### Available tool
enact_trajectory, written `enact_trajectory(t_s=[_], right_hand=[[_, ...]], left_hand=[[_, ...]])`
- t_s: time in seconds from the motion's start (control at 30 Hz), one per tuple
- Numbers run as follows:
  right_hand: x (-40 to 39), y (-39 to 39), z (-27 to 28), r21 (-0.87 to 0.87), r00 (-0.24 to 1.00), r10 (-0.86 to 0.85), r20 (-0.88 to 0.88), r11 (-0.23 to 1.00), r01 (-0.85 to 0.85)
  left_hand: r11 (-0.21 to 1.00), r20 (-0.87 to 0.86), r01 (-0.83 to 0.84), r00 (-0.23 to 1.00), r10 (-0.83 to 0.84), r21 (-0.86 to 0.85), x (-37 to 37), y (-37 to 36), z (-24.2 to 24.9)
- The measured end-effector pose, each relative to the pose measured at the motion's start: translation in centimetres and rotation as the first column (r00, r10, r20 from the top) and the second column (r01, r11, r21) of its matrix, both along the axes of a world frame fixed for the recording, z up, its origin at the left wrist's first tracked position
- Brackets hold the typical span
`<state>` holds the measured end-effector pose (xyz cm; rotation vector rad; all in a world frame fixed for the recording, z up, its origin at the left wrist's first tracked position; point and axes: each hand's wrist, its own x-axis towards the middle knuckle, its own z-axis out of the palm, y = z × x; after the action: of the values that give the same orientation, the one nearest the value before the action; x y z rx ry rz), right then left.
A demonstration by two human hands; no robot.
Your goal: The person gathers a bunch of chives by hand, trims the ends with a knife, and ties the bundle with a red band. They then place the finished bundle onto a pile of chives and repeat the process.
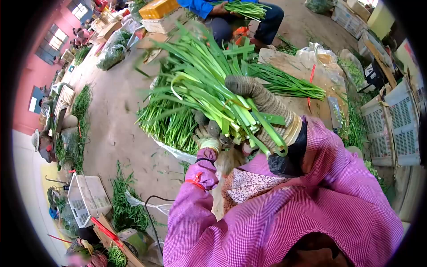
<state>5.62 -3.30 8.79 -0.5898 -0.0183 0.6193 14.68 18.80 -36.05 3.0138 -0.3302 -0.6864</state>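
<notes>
My right hand (pixel 267 100), in a grey knitted glove, is closed round a bunch of garlic chives (pixel 204 84). The flat green leaves fan out to the upper left, and the pale cut stems point down toward me. A thin brownish band (pixel 238 103) crosses the stems. Under the stem ends, my left hand (pixel 209 132), gloved with dark fingertips, has its fingers curled against the bunch; part of it is hidden. Just beyond, a thick pile of garlic chives (pixel 171 127) stands in a white plastic wrap (pixel 178 154).
A low board (pixel 291 107) at the right carries another bundle of greens (pixel 289 80) and a red stick (pixel 311 80). Opposite sits a person in blue (pixel 193 6) holding greens. Plastic crates (pixel 391 124) stand at the far right, with a white crate (pixel 86 198) at lower left.
</notes>
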Motion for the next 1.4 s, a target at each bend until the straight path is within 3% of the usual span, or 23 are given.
enact_trajectory(t_s=[0.03,0.07,0.1,0.17,0.23,0.27,0.3,0.37,0.4,0.43,0.53,0.57,0.63,0.77,0.83,0.93,1.0,1.1,1.13,1.17,1.23,1.37,1.4], right_hand=[[0.0,0.1,0.5,-0.023,0.999,-0.025,0.033,0.999,0.025],[-0.2,0.2,0.8,-0.021,0.999,-0.022,0.049,1.000,0.023],[-0.3,0.5,0.7,0.035,0.996,0.005,0.087,0.999,-0.008],[-1.1,1.2,0.3,0.141,0.997,0.023,0.073,0.989,-0.033],[-2.2,2.0,-1.2,0.148,0.988,0.046,-0.150,0.989,-0.023],[-2.3,1.7,-2.6,0.141,0.972,0.155,-0.179,0.981,-0.131],[-2.4,2.0,-4.3,0.059,0.978,0.196,-0.068,0.980,-0.192],[-2.9,2.9,-7.4,-0.262,0.935,0.244,-0.258,0.914,-0.311],[-3.5,3.6,-9.4,-0.362,0.951,0.220,-0.219,0.887,-0.289],[-3.9,4.3,-11.7,-0.457,0.962,0.203,-0.181,0.849,-0.265],[-4.5,6.4,-16.8,-0.907,0.863,0.499,-0.079,0.324,-0.270],[-4.6,7.1,-17.2,-0.967,0.786,0.613,-0.082,0.143,-0.212],[-7.1,7.0,-11.5,-0.987,0.752,0.638,-0.163,-0.107,-0.123],[-8.6,8.7,-10.3,-0.943,0.698,0.707,-0.112,-0.298,0.151],[-9.3,8.7,-8.8,-0.948,0.621,0.775,-0.120,-0.275,0.160],[-10.1,9.3,-7.7,-0.932,0.550,0.832,-0.068,-0.250,0.263],[-10.9,9.3,-6.5,-0.897,0.507,0.862,-0.015,-0.235,0.373],[-11.6,8.6,-6.3,-0.844,0.460,0.882,0.102,-0.168,0.509],[-11.4,7.9,-4.2,-0.867,0.428,0.904,-0.008,-0.219,0.448],[-12.1,6.8,-3.8,-0.792,0.443,0.879,0.179,-0.139,0.595],[-11.1,4.8,-0.1,-0.904,0.484,0.875,0.036,-0.178,0.389],[-8.5,-0.1,-3.5,-0.840,0.698,0.471,0.539,0.241,0.486],[-6.2,-1.0,-5.5,-0.798,0.687,0.423,0.592,0.429,0.424]], left_hand=[[0.998,-0.033,-0.008,0.999,0.006,-0.070,0.6,0.3,-0.2],[0.960,0.156,-0.169,0.966,0.206,-0.223,-1.9,-2.3,10.3],[0.978,0.165,-0.145,0.971,0.170,-0.151,-2.7,-2.5,13.9],[0.969,-0.101,-0.108,0.991,0.087,-0.223,-3.7,0.6,18.1],[0.826,0.297,-0.042,0.922,0.249,-0.562,-6.6,2.7,16.5],[0.821,0.351,0.125,0.931,0.097,-0.557,-8.1,3.2,20.3],[0.219,-0.326,-0.352,0.934,0.147,-0.910,-10.2,2.9,23.4],[-0.334,-0.659,-0.685,0.724,-0.205,-0.648,-15.1,2.6,28.9],[-0.462,-0.576,-0.610,0.784,-0.231,-0.643,-17.2,0.2,31.3],[-0.453,-0.566,-0.605,0.790,-0.236,-0.655,-17.3,-0.1,29.8],[-0.323,-0.711,-0.692,0.699,-0.076,-0.645,-18.2,0.5,25.6],[-0.043,-0.352,-0.350,0.920,0.171,-0.936,-19.8,-0.7,28.8],[-0.405,-0.668,-0.614,0.744,-0.011,-0.677,-19.1,-0.6,28.0],[-0.543,-0.664,-0.538,0.746,0.051,-0.645,-19.8,-0.6,27.5],[-0.645,-0.709,-0.568,0.703,-0.059,-0.510,-19.9,0.1,25.8],[-0.630,-0.633,-0.465,0.773,0.055,-0.622,-21.0,0.2,27.2],[-0.817,-0.637,-0.489,0.743,-0.206,-0.306,-21.8,0.1,28.8],[-0.827,-0.561,-0.351,0.826,-0.053,-0.439,-22.1,-0.5,31.3],[-0.802,-0.500,-0.326,0.865,-0.039,-0.501,-22.0,-0.7,32.3],[-0.791,-0.521,-0.316,0.853,0.005,-0.524,-22.0,-0.6,32.5],[-0.790,-0.492,-0.327,0.870,-0.037,-0.519,-21.9,0.0,31.5],[-0.753,-0.566,-0.541,0.777,-0.276,-0.375,-22.6,-1.7,33.7],[-0.430,-0.362,-0.343,0.931,-0.039,-0.835,-21.9,-1.0,30.7]])
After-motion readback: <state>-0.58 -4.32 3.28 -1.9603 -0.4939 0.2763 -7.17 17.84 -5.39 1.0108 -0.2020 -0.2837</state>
